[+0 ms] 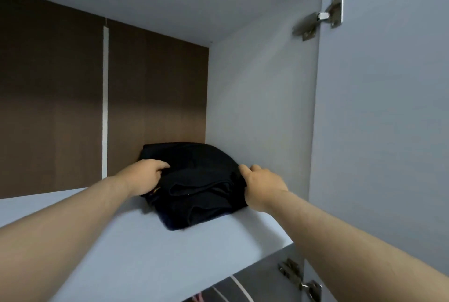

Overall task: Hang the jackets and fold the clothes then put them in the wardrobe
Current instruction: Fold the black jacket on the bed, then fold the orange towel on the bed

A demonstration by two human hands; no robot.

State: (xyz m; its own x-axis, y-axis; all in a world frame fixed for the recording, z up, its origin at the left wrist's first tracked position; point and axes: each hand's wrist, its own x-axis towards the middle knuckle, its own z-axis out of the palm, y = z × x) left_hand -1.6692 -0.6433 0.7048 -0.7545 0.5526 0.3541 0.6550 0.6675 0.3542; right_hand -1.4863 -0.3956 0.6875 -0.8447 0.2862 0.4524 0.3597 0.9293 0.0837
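Black folded clothes, one pile, lie on the single grey shelf. Two hands hold it, left hand and right hand, fingers curled round its sides.

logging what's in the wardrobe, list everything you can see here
folded clothes: one pile, black, on the shelf near the right side wall
shelf: one, pale grey, upper wardrobe
back panel: one, brown, behind the pile
door: one, pale grey, open at right
hinges: two, metal, door edge, above and below the shelf
left hand: one, grips the pile's left side
right hand: one, grips the pile's right edge
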